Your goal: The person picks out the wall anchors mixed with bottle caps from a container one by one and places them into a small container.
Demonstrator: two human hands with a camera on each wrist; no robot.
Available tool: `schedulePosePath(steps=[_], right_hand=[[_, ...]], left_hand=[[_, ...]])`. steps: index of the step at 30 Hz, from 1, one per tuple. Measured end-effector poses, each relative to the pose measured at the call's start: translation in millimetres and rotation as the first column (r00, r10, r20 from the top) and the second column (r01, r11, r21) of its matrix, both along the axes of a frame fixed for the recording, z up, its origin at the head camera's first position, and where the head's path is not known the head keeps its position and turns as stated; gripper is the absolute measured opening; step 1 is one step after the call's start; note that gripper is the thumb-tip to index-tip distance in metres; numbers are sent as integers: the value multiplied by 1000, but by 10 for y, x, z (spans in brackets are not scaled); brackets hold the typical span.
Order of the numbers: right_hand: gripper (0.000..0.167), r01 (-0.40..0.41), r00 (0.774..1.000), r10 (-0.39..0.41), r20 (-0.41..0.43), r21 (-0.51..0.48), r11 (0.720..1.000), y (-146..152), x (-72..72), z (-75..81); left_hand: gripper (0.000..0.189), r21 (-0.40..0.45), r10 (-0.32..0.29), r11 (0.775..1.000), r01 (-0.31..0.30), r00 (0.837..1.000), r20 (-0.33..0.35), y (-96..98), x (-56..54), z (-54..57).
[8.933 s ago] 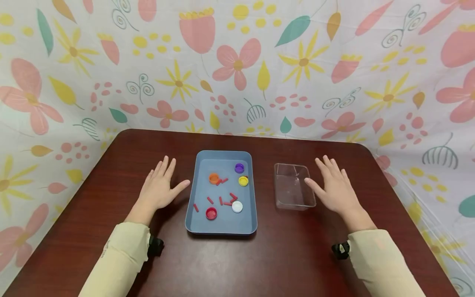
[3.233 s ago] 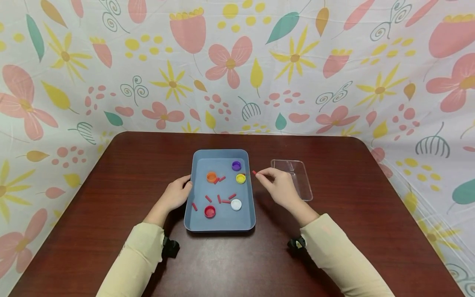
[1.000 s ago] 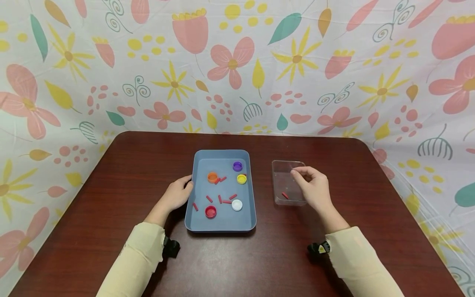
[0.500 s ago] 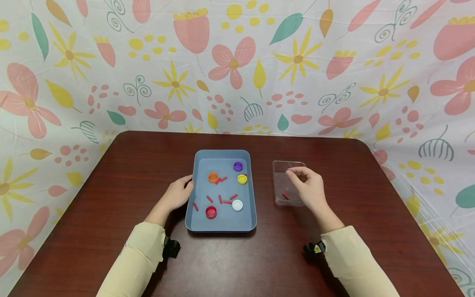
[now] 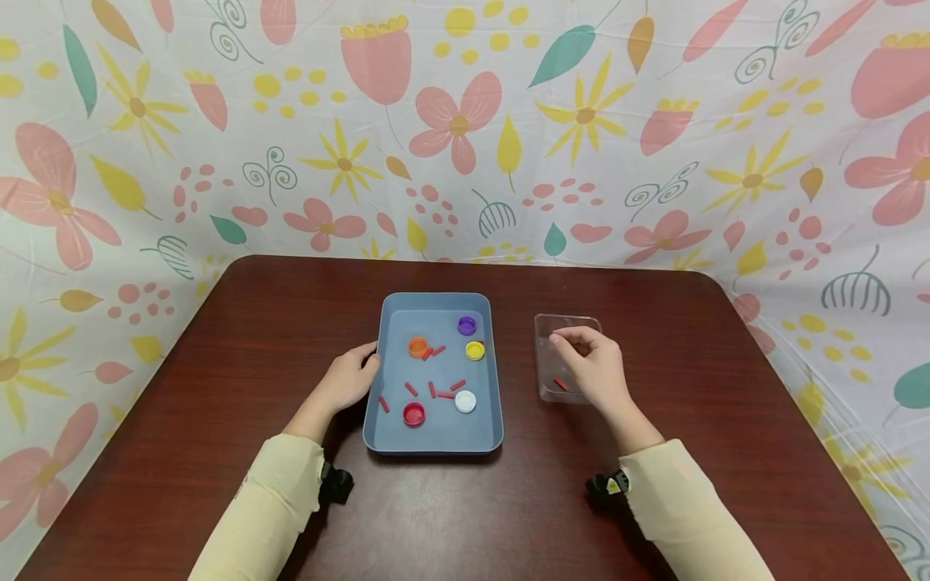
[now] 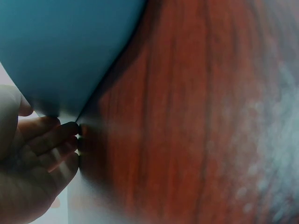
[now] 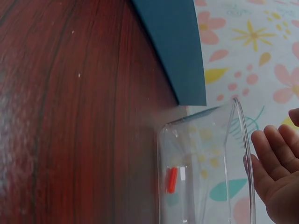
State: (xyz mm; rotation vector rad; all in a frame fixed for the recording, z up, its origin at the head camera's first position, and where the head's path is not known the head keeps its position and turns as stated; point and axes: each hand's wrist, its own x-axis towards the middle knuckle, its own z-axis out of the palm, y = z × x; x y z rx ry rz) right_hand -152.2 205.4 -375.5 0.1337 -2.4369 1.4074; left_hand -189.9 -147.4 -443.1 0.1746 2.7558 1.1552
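Note:
My left hand (image 5: pixel 347 376) holds the left rim of a blue-grey tray (image 5: pixel 436 440), thumb at the rim and fingers against the outer wall in the left wrist view. Several short red sticks (image 5: pixel 411 389) lie scattered in the tray. Over the clear plastic box (image 5: pixel 543 355) hovers my right hand (image 5: pixel 597 367), thumb and fingers loosely bent, nothing seen between them. One red stick (image 5: pixel 561 384) lies on the box floor; the right wrist view shows the same red stick (image 7: pixel 172 180) through the clear wall.
Among the sticks in the tray sit round caps: an orange cap (image 5: pixel 417 347), a purple cap (image 5: pixel 467 325), a yellow cap (image 5: pixel 475 350), a white cap (image 5: pixel 465 401) and a red cap (image 5: pixel 413 415). A flowered cloth (image 5: pixel 465 161) hangs behind the dark wooden table (image 5: pixel 291 282).
Since the earliest frame my left hand has taken hold of the tray. My right hand carried a red stick and let it go in the box; over the last second it has drifted left.

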Motion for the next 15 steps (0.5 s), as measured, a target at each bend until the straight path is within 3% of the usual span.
schedulePosePath(steps=[6,13,15], right_hand=[[17,-19,1000,19,11,-25,1000,-60,-19,-12],[19,-42,999,43,12,-28,999,-5,-173,-309],[19,-56,998,56,14,-31,998,-32,-169,-310]], left_hand=[[48,1,-1,1000,1,1000,4,0,-7,-1],[48,0,-3,1000,3,1000,4,-3,-3,0],[48,3,-2,1000,2,1000,5,-6,-2,-5]])
